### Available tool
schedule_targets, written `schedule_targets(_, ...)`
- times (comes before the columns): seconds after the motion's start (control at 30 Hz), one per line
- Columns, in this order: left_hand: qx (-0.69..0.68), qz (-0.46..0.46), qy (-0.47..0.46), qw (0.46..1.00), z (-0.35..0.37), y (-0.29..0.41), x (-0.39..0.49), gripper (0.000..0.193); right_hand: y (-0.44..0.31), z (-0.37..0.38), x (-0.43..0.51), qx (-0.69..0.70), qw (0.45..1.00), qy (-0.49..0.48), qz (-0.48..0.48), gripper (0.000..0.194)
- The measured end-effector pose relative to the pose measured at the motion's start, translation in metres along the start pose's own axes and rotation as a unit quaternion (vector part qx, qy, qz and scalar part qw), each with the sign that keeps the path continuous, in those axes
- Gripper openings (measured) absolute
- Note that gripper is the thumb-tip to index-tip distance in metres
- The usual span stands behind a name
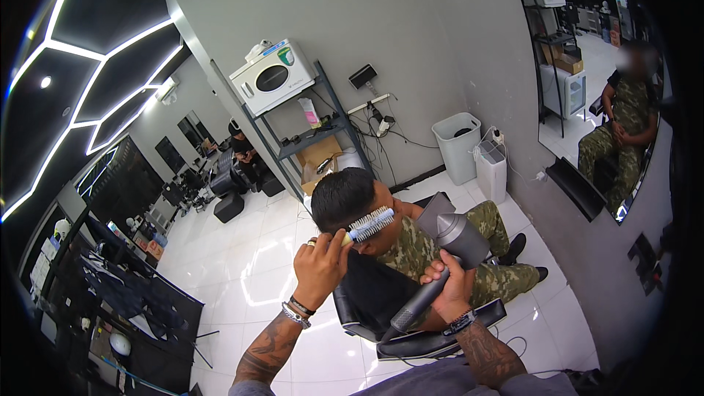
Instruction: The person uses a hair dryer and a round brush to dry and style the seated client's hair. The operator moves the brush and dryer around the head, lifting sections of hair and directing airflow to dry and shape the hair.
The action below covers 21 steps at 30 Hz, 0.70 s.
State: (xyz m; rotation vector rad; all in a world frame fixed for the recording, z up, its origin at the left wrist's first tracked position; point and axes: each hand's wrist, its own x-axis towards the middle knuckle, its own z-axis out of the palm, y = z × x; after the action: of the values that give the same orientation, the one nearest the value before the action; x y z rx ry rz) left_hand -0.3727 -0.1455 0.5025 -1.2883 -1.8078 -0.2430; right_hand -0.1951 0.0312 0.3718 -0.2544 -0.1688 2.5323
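My left hand (320,259) grips the yellow handle of a round hairbrush (372,225) with pale bristles. The brush lies by the side of a seated person's dark hair (342,196), above the ear; whether the bristles touch the hair I cannot tell. In my right hand (450,285) is a grey hair dryer (467,242) with a flat nozzle (436,212), held by its handle in front of the person's chest, apart from the brush. The person wears camouflage clothing with black sleeves and sits in a black barber chair (418,347).
A dark metal shelf (308,148) against the wall carries a white towel-warmer cabinet (273,78) and a cardboard box (319,160). Cables hang beside it. A grey bin (457,146) stands near a white appliance (491,171). The wall mirror (599,93) reflects the seated person. Another person sits farther back.
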Motion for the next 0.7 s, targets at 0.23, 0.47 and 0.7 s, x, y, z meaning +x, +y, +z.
schedule_targets(0.23, 0.023, -0.021, -0.059, 0.998, 0.001, 0.016, -0.006, 0.028, -0.031, -0.006, 0.003, -0.027, 0.999, -0.017, -0.006, 0.017)
schedule_targets(0.47, 0.049, -0.044, -0.055, 0.996, 0.000, 0.027, 0.017, 0.027, -0.056, -0.023, 0.034, -0.086, 0.995, -0.039, 0.043, 0.019)
schedule_targets(0.7, 0.035, 0.001, -0.083, 0.996, -0.006, 0.018, 0.046, 0.026, -0.098, -0.046, 0.089, -0.157, 0.966, -0.168, 0.115, 0.058)
